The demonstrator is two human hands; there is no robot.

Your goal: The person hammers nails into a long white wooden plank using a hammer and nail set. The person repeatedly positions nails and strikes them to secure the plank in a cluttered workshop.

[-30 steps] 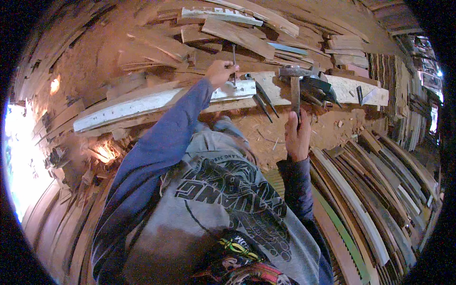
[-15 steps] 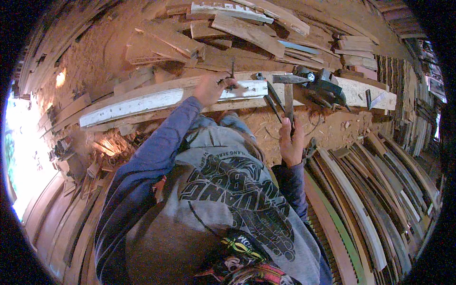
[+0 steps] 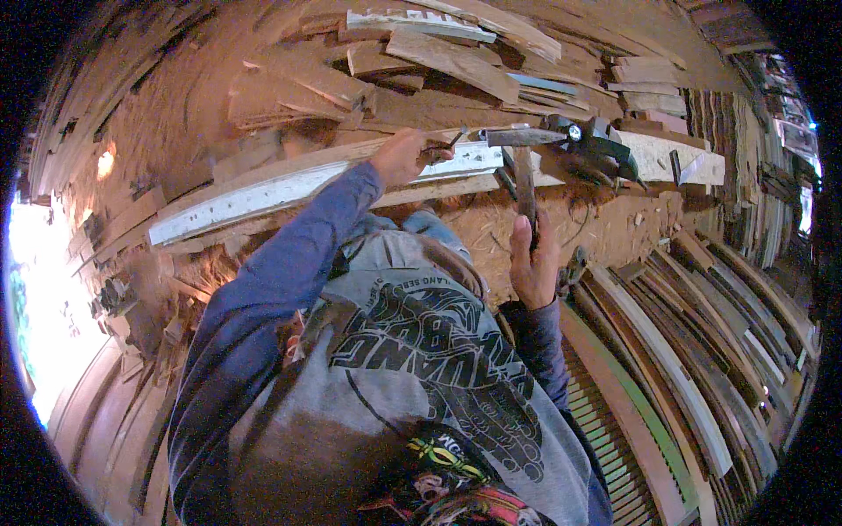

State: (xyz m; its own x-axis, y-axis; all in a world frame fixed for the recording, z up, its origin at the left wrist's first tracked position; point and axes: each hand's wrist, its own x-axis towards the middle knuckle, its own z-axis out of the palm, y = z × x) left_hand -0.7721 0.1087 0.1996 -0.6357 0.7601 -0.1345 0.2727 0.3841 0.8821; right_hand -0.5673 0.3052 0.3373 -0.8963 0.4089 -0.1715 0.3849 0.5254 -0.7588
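My left hand point(image 3: 406, 158) is closed around a thin dark metal rod point(image 3: 456, 138) over the right part of a long white-painted board point(image 3: 263, 196). The rod slants up and to the right from my fingers; its lower end is hidden. In my right hand point(image 3: 535, 267) is a hammer point(image 3: 524, 186), gripped by its handle, with my thumb lying along it. The hammer's long metal head points left and right just beyond the board's right end. Small dark marks dot the white face of the board near my left hand.
A dark power tool point(image 3: 596, 151) sits on the supporting plank point(image 3: 662, 159), right of the hammer head. Offcuts point(image 3: 452, 63) lie piled at the far side. Many long strips point(image 3: 649, 368) lean at the right. Wood shavings point(image 3: 487, 230) cover the ground nearby.
The rod has tipped from upright to slanting right. My left hand has shifted slightly right and up. The hammer has moved slightly left in view, still in my right hand.
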